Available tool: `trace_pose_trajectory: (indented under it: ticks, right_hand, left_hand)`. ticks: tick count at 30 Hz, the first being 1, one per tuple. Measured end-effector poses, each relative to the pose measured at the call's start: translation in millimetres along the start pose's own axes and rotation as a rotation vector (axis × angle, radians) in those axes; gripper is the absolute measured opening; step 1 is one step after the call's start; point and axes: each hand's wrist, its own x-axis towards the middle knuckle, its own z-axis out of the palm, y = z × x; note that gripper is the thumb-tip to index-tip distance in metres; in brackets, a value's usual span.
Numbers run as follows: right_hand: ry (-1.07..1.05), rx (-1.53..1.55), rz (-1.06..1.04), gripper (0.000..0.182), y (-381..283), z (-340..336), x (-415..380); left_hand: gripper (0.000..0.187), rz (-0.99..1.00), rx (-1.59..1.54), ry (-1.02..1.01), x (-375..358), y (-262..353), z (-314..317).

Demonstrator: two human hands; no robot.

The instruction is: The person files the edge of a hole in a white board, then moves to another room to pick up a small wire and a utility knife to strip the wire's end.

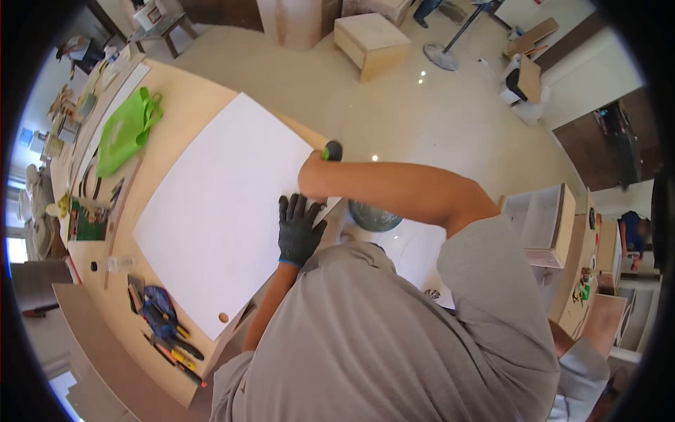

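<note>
A large white panel (pixel 218 204) lies flat on the wooden workbench, with a small round hole near its lower corner. My left hand (pixel 301 228), in a dark glove with a blue cuff, rests on the panel's near edge with its fingers spread. Above it, my bare right hand (pixel 311 172) bends over the same edge, its fingers mostly hidden. A green-and-black tool (pixel 332 150) sticks out beyond the right hand, which seems closed round it; its kind cannot be made out.
On the workbench (pixel 169 91) lie a green bag (pixel 126 133), a clear bottle (pixel 119 264) and a blue pouch with hand tools (pixel 160 313). A wooden box (pixel 371 43) and a stand base (pixel 441 56) are on the floor. Another person (pixel 635 235) is at far right.
</note>
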Motion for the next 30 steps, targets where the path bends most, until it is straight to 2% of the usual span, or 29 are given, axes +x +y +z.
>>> trace_pose_trajectory:
  ticks: [2,3,8,12,14,19,22,25,28,29,30]
  right_hand:
    - [-0.045,-0.072,0.064,0.037,-15.8,-8.0,4.0]
    - [-0.090,-0.120,0.082,0.036,-27.0,-4.3,31.3]
    - [-0.101,-0.025,0.064,0.034,-32.4,-8.3,39.2]
    - [-0.067,0.102,0.046,0.033,-10.8,-2.9,33.7]
    - [0.021,0.125,0.014,0.033,2.8,0.8,7.7]
    - [-0.006,0.248,0.011,0.029,24.2,19.6,17.2]
    - [-0.037,0.558,-0.011,0.026,44.8,50.8,21.3]
    - [0.037,0.573,-0.102,0.024,55.0,84.9,28.4]
    - [0.110,0.756,-0.118,0.027,60.7,113.8,22.1]
    - [0.209,0.821,-0.259,0.028,64.7,127.5,17.6]
    - [0.282,0.794,-0.313,0.029,65.1,151.0,33.9]
  left_hand:
    - [0.053,0.002,0.010,-0.041,0.1,0.3,-1.6]
    - [0.053,0.006,0.009,-0.049,0.0,1.0,-2.8]
    - [0.054,-0.001,-0.027,-0.059,-1.2,0.1,-1.0]
    - [0.055,0.047,0.050,-0.039,-1.3,2.8,-7.3]
    - [0.053,0.036,0.045,-0.048,-0.3,3.2,-8.1]
    - [0.049,0.051,0.058,-0.021,-1.1,2.7,-8.0]
    - [0.049,0.053,0.055,-0.011,-2.3,0.3,-4.6]
    - [0.049,0.043,0.065,-0.034,-2.8,-1.1,-0.1]
    - [0.051,0.069,0.037,-0.017,-6.7,-9.4,8.8]
    - [0.051,0.055,0.049,-0.029,-6.4,-7.4,4.4]
    - [0.051,0.047,0.054,-0.046,-4.6,-4.6,0.9]
